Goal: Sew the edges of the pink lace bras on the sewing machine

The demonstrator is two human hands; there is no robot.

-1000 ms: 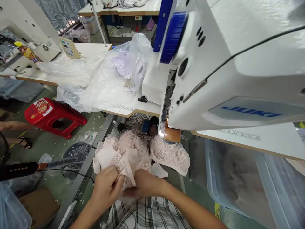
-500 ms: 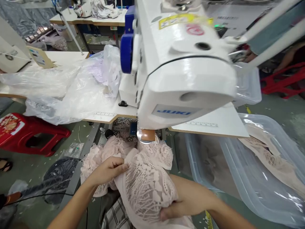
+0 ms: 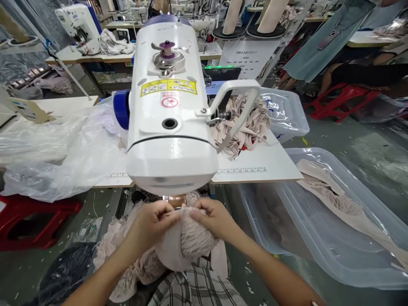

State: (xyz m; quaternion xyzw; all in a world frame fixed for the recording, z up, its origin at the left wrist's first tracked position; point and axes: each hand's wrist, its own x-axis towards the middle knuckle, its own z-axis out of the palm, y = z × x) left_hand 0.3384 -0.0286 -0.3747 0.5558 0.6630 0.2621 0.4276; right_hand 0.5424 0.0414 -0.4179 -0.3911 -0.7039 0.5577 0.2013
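Observation:
A beige lace bra [image 3: 198, 238] is held up between my two hands, just below the head of a white sewing machine [image 3: 172, 163]. My left hand [image 3: 153, 221] pinches its upper edge on the left. With thumb and fingers closed, my right hand [image 3: 215, 219] grips the top of the lace cup a short way to the right. The needle area lies mostly hidden behind the machine head and my fingertips. More beige ruffled lace pieces [image 3: 110, 242] hang in a bunch beside my left forearm.
On the right stands a clear plastic bin [image 3: 318, 225] with beige lace pieces. Beige fabric strips [image 3: 245, 123] are heaped on the machine table [image 3: 270, 163]. Plastic bags [image 3: 63, 148] cover the left table; a red stool [image 3: 41, 219] stands below. People are in the background at right.
My right hand has moved up and left from the lower cup to the bra's top edge. Both hands are now close together near the machine. The camera view has tilted up.

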